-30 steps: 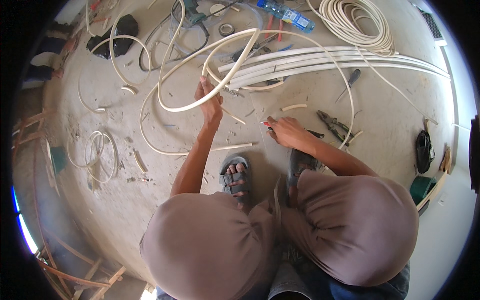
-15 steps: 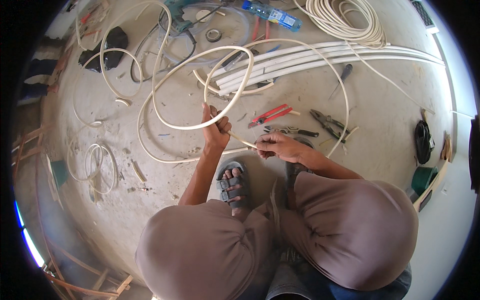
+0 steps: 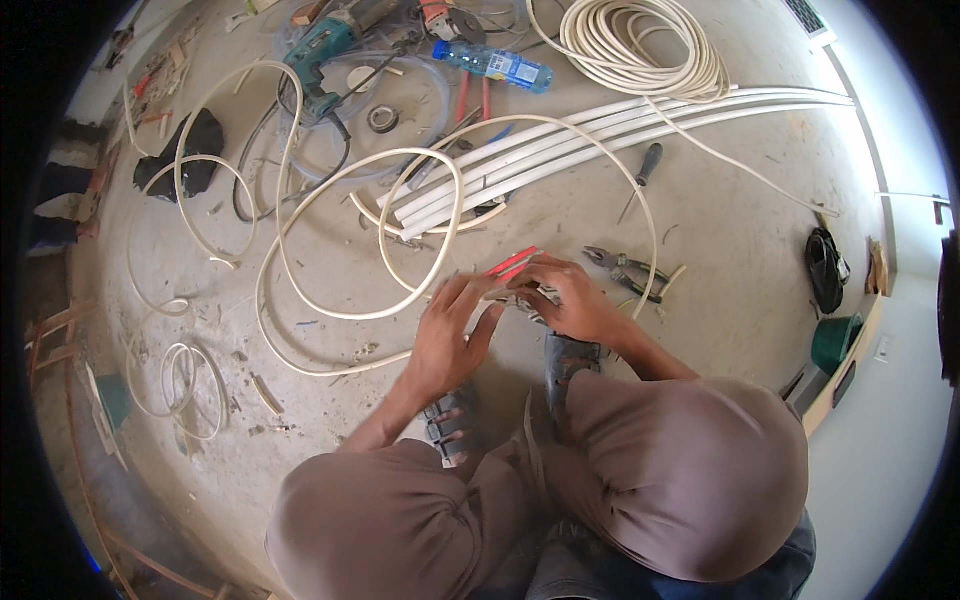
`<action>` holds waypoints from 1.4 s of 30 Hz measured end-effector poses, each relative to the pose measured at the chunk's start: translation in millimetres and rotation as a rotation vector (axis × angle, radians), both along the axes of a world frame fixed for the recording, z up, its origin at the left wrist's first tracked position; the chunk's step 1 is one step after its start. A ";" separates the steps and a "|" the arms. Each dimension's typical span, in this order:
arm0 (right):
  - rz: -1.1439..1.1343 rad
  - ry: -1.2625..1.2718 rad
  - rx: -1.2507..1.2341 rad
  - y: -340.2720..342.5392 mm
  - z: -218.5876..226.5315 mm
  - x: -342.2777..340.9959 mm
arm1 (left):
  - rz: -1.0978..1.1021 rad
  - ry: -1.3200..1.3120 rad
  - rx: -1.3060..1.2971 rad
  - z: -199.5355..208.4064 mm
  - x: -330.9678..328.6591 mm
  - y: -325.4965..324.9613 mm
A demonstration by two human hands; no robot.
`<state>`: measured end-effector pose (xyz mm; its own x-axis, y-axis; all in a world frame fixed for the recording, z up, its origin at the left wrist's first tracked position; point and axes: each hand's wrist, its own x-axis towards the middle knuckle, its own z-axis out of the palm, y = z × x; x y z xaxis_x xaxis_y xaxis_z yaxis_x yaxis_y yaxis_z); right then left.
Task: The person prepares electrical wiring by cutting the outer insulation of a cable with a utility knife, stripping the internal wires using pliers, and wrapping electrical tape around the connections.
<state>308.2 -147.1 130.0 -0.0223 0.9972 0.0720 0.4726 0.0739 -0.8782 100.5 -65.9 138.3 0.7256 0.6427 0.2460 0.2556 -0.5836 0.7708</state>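
Observation:
A cream plastic hose (image 3: 352, 316) lies in large loose loops on the concrete floor and runs up to my hands. My left hand (image 3: 446, 335) has its fingers bent round the hose near its end, with the thumb lower down. Close beside it, my right hand (image 3: 568, 302) pinches at the same short stretch with thumb and fingers. Motion blurs the fingertips, and the hose end between them is mostly hidden. Just behind my fingers lies a red-handled cutter (image 3: 515, 262), partly covered. Dark-handled pliers (image 3: 628, 271) rest right of my right hand.
White pipes (image 3: 560, 150) lie ahead, with a coil of cream hose (image 3: 640, 55) beyond. A screwdriver (image 3: 648, 165), blue bottle (image 3: 492, 66), tape roll (image 3: 382, 119) and green power tool (image 3: 318, 70) are scattered around. A black bag (image 3: 190, 155) sits far left; a green container (image 3: 834, 342) stands right.
My hands have come together, the left moving down and right, the right slightly up. The left hand has left the raised loop it held. The view has shifted, so the floor items sit lower and further left.

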 end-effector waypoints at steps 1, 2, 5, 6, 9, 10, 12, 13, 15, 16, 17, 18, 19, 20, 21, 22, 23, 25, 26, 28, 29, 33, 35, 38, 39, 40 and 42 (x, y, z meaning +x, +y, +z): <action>0.011 0.021 0.049 3.0 3.0 -1.6 | -0.113 0.127 -0.143 0.2 1.8 11.7; 0.008 0.019 0.063 4.7 6.7 -0.8 | -0.223 0.254 -0.289 -0.9 2.1 24.1; -0.118 0.215 -0.009 5.6 12.8 5.4 | -0.316 0.240 -0.564 -10.2 13.3 34.7; -0.238 0.427 -0.111 -0.3 4.0 3.1 | -0.283 0.170 -0.557 -19.8 21.6 28.6; -0.378 0.569 -0.239 -8.4 -6.2 -1.7 | -0.163 0.181 -0.550 -17.9 33.4 15.7; -0.390 0.528 -0.253 -9.0 -7.0 -1.6 | -0.123 0.218 -0.548 -16.0 36.8 12.5; -0.396 0.526 -0.186 -5.5 -5.4 -5.2 | -0.058 0.100 -0.598 -21.7 41.7 4.1; -0.394 0.528 -0.153 -4.1 -4.0 -6.1 | -0.020 0.042 -0.623 -23.7 43.0 1.0; -0.380 0.521 -0.154 -1.2 -1.6 -5.1 | -0.008 -0.029 -0.675 -24.4 44.4 -1.5; -0.371 0.520 -0.154 1.0 -1.3 -5.1 | 0.000 -0.063 -0.699 -23.8 43.7 -1.3; -0.343 0.510 -0.136 3.3 -2.7 -5.0 | -0.006 -0.110 -0.748 -22.4 42.0 -0.5; -0.317 0.500 -0.118 5.3 -5.0 -4.5 | -0.015 -0.158 -0.797 -20.7 40.5 0.7; -0.290 0.489 -0.101 7.7 -5.9 -4.8 | -0.023 -0.207 -0.846 -19.6 38.7 1.8; -0.273 0.544 -0.092 10.1 -5.4 -6.2 | 0.003 -0.216 -0.899 -19.2 36.6 3.0; -0.257 0.600 -0.084 13.3 -1.3 -9.3 | 0.029 -0.222 -0.952 -18.8 33.7 4.0; -0.241 0.657 -0.076 15.7 1.8 -11.9 | 0.056 -0.229 -1.005 -18.2 30.8 4.7; -0.226 0.667 -0.089 16.7 3.0 -13.5 | 0.101 -0.252 -0.986 -16.3 28.9 4.3; -0.203 0.683 -0.114 16.8 3.9 -15.0 | 0.180 -0.297 -0.948 -12.9 29.1 1.6; -0.196 0.696 -0.108 17.5 3.7 -17.2 | 0.229 -0.291 -0.882 -13.0 28.2 -0.6; -0.183 0.722 -0.098 18.7 4.2 -22.5 | 0.320 -0.281 -0.752 -13.4 26.5 -6.6; -0.191 0.736 -0.087 19.6 4.9 -26.5 | 0.335 -0.343 -0.751 -15.1 25.9 -9.3; -0.159 0.815 -0.137 32.0 13.3 -43.6 | 0.401 -0.523 -0.714 -17.1 13.1 -9.1; -0.155 0.894 -0.205 37.0 14.3 -48.0 | 0.419 -0.556 -0.703 -15.8 9.1 -7.6; -0.160 1.085 -0.307 42.3 12.0 -56.3 | 0.425 -0.563 -0.697 -13.0 1.8 -4.9; -0.148 1.142 -0.351 42.9 11.3 -57.2 | 0.418 -0.573 -0.699 -14.1 -1.2 -3.8; -0.136 1.199 -0.395 43.7 10.7 -58.4 | 0.409 -0.583 -0.702 -16.0 -4.1 -2.7; -0.145 1.299 -0.487 46.3 8.8 -64.0 | 0.393 -0.626 -0.708 -25.1 -12.8 -0.8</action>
